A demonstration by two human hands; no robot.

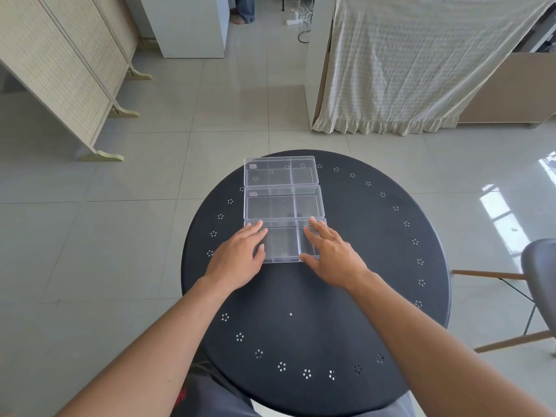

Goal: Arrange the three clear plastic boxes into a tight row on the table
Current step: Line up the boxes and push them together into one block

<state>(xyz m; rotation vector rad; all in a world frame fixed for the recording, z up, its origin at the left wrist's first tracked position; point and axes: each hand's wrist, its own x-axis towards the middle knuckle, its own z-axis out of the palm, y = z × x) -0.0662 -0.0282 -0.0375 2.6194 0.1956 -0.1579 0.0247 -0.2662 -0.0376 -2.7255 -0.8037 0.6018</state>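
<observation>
Three clear plastic boxes with inner dividers lie on a round black table, lined up one behind another away from me. The far box touches the middle box, which touches the near box. My left hand lies flat on the near box's left end, fingers spread over its lid. My right hand rests on its right end, thumb against the near edge. Both hands press on the box without lifting it.
The table has small hole patterns around its rim. A grey chair with wooden legs stands at the right. A folding screen is at the left, a cloth-draped cabinet at the back right. Tiled floor surrounds the table.
</observation>
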